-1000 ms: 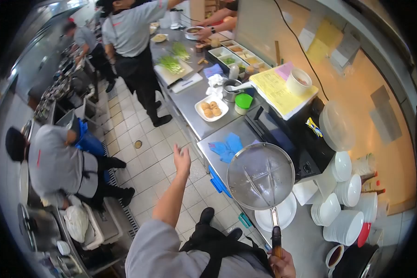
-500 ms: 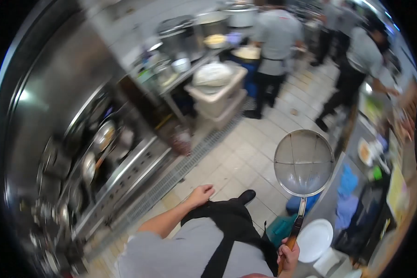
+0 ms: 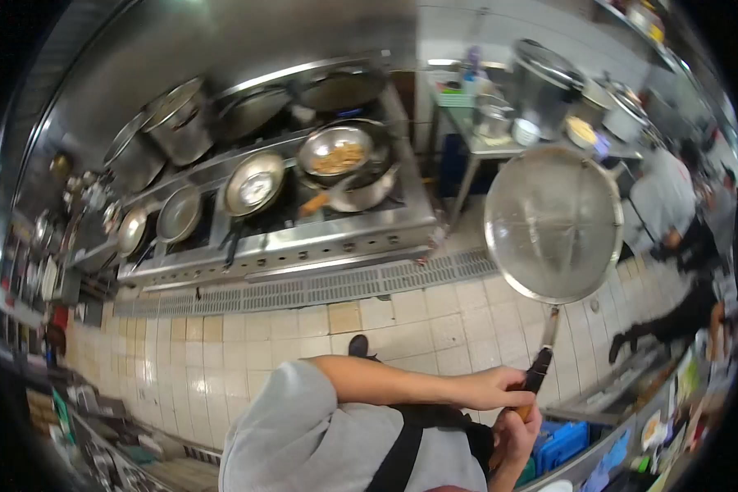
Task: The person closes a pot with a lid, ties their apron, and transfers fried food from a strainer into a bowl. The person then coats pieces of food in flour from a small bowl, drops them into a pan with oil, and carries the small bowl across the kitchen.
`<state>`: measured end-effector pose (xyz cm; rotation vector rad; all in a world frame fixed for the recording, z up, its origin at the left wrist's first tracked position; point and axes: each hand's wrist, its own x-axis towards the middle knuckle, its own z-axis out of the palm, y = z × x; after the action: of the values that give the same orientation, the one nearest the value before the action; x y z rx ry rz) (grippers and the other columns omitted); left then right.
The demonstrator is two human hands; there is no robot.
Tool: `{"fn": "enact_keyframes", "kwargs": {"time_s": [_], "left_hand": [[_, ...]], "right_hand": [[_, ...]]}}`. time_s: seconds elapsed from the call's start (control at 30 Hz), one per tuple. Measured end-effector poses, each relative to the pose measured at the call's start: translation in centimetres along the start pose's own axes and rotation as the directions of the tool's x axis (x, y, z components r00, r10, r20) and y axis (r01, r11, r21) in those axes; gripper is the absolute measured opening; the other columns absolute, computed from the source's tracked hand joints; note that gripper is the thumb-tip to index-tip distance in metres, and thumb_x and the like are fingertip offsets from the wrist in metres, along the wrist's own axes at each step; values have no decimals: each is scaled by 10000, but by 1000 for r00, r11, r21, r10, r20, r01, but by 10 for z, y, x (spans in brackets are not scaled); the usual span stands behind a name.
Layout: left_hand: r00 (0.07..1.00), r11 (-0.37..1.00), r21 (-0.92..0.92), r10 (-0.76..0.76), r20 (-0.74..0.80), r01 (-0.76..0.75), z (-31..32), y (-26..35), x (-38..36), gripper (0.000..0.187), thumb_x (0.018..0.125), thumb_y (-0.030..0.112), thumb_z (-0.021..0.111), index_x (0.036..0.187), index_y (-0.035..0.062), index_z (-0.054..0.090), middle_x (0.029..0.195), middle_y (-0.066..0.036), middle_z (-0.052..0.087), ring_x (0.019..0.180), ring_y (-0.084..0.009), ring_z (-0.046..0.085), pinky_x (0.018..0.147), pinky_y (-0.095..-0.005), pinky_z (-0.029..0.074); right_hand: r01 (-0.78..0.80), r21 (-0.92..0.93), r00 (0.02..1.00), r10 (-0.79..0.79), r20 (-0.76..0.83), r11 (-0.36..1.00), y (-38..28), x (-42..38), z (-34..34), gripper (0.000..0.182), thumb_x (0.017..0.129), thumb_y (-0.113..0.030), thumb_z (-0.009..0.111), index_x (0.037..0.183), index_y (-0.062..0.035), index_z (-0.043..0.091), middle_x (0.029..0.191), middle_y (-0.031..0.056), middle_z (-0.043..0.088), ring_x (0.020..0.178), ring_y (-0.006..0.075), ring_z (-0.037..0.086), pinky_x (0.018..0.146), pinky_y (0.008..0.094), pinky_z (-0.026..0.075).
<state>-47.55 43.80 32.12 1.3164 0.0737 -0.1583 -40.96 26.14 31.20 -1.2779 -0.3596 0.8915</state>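
Observation:
A large round mesh strainer (image 3: 553,221) is held up in front of me, its basket above and its handle pointing down toward my body. Around the lower, wooden end of the handle my right hand (image 3: 517,433) is closed. My left hand (image 3: 492,389) reaches across from the left and grips the handle just above it, where the wood meets a black-wrapped section. Part of the fingers of both hands is hidden behind the handle.
Along the wall runs a steel stove (image 3: 303,238) with several pans and pots. A pan of food pieces (image 3: 336,154) sits there. A floor grate (image 3: 328,285) lies before it. A steel side table (image 3: 500,148) carries a tall pot (image 3: 545,78). Co-workers (image 3: 664,193) stand at right.
My view has swung left toward the stove. My left hand, earlier away from the strainer, has come across to its handle. My right hand still holds the strainer.

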Motion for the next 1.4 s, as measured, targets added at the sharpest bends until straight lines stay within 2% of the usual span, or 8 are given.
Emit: {"fn": "enact_keyframes", "kwargs": {"time_s": [0.33,0.5,0.63,0.7,0.83,1.03,1.2,1.4], "left_hand": [[784,898,333,420,-457,-286,-208,67,-105,298,994,279,606,1023,-15,569,885,-165,669,733,-223,665,636,-370,507],[821,941,268,314,-477,-204,-267,91,-121,303,1005,281,605,1012,-21,571,874,-147,668,713,-208,687,604,-352,556],[824,969,25,222,-521,-245,-294,101,-133,384,1011,294,611,1215,-27,558,1052,-180,685,896,-237,707,811,-338,579],[636,850,496,485,-600,-180,-299,106,-159,538,1014,264,613,1452,-1,447,1244,-216,657,1118,-263,661,1001,-334,499],[831,891,432,345,-437,-142,-300,147,-262,505,1017,243,606,1413,-55,510,1339,-202,628,1259,-271,599,1096,-356,428],[-3,893,384,395,-919,-237,-329,89,-362,346,1013,160,606,1287,-51,622,1173,-152,704,1050,-216,679,907,-366,547],[-422,919,309,186,-887,-244,-375,33,-466,380,1026,274,609,1270,-18,620,1170,-129,688,1098,-223,663,952,-380,527],[-615,979,193,110,-781,-70,-435,-62,-604,364,1036,303,597,1262,19,629,1141,-77,688,1049,-175,664,911,-344,527]], "right_hand": [[-6,33,977,-1,212,999,10,115,218,432,966,-245,654,1257,17,474,757,75,552,417,165,527,317,272,412],[-59,-104,971,81,224,993,3,160,249,447,998,-266,609,1294,39,474,764,70,565,429,164,532,356,258,389],[-82,-51,958,93,271,995,-6,201,283,423,1000,-236,596,1310,28,479,724,47,553,387,107,457,328,251,333],[-64,-35,945,72,320,997,3,233,295,404,1009,-214,581,1318,26,480,677,27,530,370,86,419,319,244,305],[34,-32,919,-18,393,999,11,298,314,326,1023,-173,549,1291,10,514,656,-3,510,383,64,397,335,226,285],[11,-114,943,28,333,993,4,356,346,311,1025,-135,531,1300,7,504,668,-4,493,404,49,380,339,220,281],[54,-201,960,5,282,978,1,376,396,304,1023,-142,538,1283,13,508,667,-16,483,417,43,370,352,220,269],[93,-257,976,-37,215,962,14,391,487,284,1009,-150,567,1248,0,531,688,-15,496,444,37,401,372,210,284]]}}
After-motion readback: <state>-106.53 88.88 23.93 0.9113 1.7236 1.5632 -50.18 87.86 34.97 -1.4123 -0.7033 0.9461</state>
